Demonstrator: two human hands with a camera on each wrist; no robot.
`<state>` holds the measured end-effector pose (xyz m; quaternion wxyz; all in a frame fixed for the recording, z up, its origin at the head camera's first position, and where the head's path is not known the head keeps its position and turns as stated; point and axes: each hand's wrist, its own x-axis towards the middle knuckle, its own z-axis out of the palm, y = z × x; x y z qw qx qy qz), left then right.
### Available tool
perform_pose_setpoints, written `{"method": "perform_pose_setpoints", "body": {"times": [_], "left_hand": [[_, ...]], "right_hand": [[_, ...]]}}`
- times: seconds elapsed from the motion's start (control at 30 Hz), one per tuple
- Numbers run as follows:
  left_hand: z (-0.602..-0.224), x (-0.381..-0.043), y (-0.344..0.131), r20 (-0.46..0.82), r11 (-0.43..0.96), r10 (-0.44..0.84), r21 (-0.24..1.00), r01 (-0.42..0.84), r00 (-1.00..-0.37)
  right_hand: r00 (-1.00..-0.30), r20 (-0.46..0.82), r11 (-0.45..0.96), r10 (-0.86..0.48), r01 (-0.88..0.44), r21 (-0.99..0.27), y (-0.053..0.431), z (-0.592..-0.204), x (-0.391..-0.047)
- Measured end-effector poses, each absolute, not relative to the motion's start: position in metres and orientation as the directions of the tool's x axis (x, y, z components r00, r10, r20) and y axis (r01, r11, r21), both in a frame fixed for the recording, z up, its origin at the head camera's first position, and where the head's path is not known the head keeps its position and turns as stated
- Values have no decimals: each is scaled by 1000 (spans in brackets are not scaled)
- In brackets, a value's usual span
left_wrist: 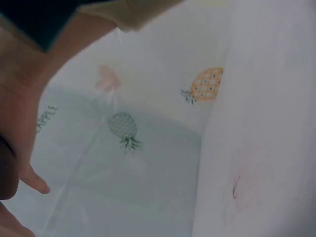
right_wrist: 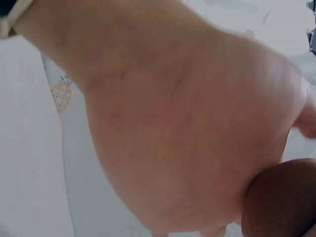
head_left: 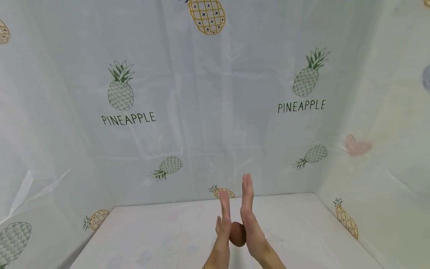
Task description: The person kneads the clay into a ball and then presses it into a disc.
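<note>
Between the two palms sits a smooth reddish-brown egg-shaped thing point(head_left: 237, 234), pressed from both sides. My left hand point(head_left: 224, 224) stands upright on its left, fingers straight and pointing up and away. On the other side my right hand point(head_left: 250, 220) faces it, also with straight fingers, its tips reaching higher in the head view. The fingertips of the two hands stay apart. In the left wrist view the egg-shaped thing point(left_wrist: 7, 173) shows at the left edge. A larger part of it point(right_wrist: 281, 202) appears at the lower right of the right wrist view, with a bare palm beside it.
A white-covered table point(head_left: 161, 235) lies beneath the hands. Behind it hangs a pale sheet point(head_left: 215, 112) printed with pineapples, and similar sheeting closes in the left and right sides. A faint reddish mark point(left_wrist: 235, 188) shows on the white surface.
</note>
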<state>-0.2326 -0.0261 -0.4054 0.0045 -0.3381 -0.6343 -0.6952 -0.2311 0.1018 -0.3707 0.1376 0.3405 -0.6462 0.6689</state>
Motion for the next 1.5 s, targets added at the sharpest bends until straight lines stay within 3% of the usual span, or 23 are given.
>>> {"method": "perform_pose_setpoints", "body": {"times": [0.17,0.3,0.53,0.83,1.03,1.27,1.5], "left_hand": [[-394,-227,-27,493,-313,477,869,384,-727],[-391,-223,-30,502,-324,447,862,389,-741],[-383,-223,-41,516,-258,332,855,451,-790],[-384,-243,-57,554,-186,179,831,525,-813],[-394,-253,-55,550,-96,124,835,542,-826],[-399,-244,-35,561,-9,188,822,569,-806],[-401,-232,-28,558,-118,284,827,549,-780]], "right_hand": [[-729,639,-112,-244,-634,-765,105,-376,-242],[-734,612,-140,-294,-600,-787,102,-380,-246],[-702,540,-288,-464,-457,-841,90,-380,-242],[-657,490,-316,-574,-375,-872,76,-375,-228],[-654,542,-363,-528,-403,-840,78,-372,-224],[-663,614,-384,-428,-481,-788,90,-369,-228],[-686,636,-347,-353,-536,-770,97,-371,-233]]}}
